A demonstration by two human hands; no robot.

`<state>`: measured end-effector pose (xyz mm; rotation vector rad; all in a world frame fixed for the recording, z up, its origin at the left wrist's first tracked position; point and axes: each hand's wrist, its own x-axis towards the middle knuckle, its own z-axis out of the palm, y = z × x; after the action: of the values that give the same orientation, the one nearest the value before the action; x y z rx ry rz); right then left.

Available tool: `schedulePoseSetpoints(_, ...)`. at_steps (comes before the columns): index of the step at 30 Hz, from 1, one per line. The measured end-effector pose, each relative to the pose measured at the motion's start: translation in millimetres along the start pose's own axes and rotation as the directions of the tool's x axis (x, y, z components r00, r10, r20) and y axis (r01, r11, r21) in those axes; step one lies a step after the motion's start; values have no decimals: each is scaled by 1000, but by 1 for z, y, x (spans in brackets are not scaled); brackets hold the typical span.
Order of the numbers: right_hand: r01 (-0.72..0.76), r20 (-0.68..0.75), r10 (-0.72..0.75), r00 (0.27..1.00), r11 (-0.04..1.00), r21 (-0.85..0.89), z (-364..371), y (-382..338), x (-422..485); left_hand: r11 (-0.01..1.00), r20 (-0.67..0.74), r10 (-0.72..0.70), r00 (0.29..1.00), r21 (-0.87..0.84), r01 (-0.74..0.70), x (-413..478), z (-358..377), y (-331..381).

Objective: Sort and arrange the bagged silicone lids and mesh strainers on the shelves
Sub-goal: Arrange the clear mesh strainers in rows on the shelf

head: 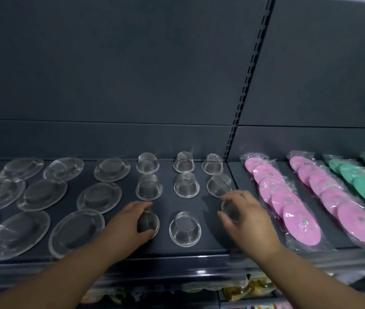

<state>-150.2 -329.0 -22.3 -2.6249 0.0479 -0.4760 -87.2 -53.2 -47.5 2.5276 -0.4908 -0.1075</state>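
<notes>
From the head camera I see my left hand point(130, 221) curled over the left strainer point(149, 223), just left of the middle strainer point(184, 228) at the shelf point(199, 204) front. My right hand point(247, 219) pinches the right strainer point(230, 211) under its fingertips, just right of that middle one; the pink bagged lids point(288, 197) lie farther right.

Silver mesh strainers point(185, 228), pink lids point(301, 221), green lids point(364, 181), dark grey shelf point(199, 208).

Dark grey back panels point(110, 63) fill the upper frame. A slotted upright point(247, 85) divides them right of centre. A dark shelf point(168, 204) spans the lower frame. Lighting is dim.
</notes>
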Motion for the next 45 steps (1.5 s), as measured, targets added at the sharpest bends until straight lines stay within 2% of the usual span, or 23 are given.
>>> schedulePoseSetpoints(2,-53,-75,52,996,999,-13,-3,8,9,1000,-6,-4,1000,-4,4,0,0,1)
schedulePoseSetpoints(3,-120,-44,119,992,992,-27,-4,12,14,1000,-7,-5,1000,-3,5,0,0,2)
schedulePoseSetpoints(6,-261,202,266,943,964,-50,-2,20,19,1000,-8,-6,1000,-1,6,0,0,3)
schedulePoseSetpoints(9,-249,331,239,913,968,-12,2,11,13,1000,1,1,1000,-2,-1,0,0,2)
schedulePoseSetpoints(12,-190,364,193,911,981,-43,5,3,5,1000,8,5,1000,-7,-5,1,-1,1)
schedulePoseSetpoints(17,-169,429,198,881,980,-104,-4,4,6,1000,29,14,999,9,-15,5,1,-3)
schedulePoseSetpoints(19,-205,412,218,884,976,-77,-7,2,13,1000,5,16,1000,-5,-16,9,0,0)
schedulePoseSetpoints(23,-242,283,235,930,970,-10,-2,4,44,1000,-186,27,982,4,-26,33,-10,3)
schedulePoseSetpoints(25,-232,254,224,941,973,2,8,8,62,1000,-211,21,977,20,-17,52,-15,3)
schedulePoseSetpoints(28,-230,261,236,936,972,-52,23,12,85,998,-143,-7,990,66,16,77,-15,4)
schedulePoseSetpoints(31,-241,326,265,907,964,-115,34,12,97,993,-65,1,998,120,7,91,-10,4)
schedulePoseSetpoints(40,-197,417,284,863,951,-240,27,9,89,994,-2,33,999,104,-32,92,-16,-9)
schedulePoseSetpoints(42,-166,381,246,891,959,-231,28,4,95,994,12,35,999,100,-37,95,-16,-10)
schedulePoseSetpoints(45,-77,366,106,925,993,-94,37,-12,109,995,17,35,999,91,-37,97,-15,-10)
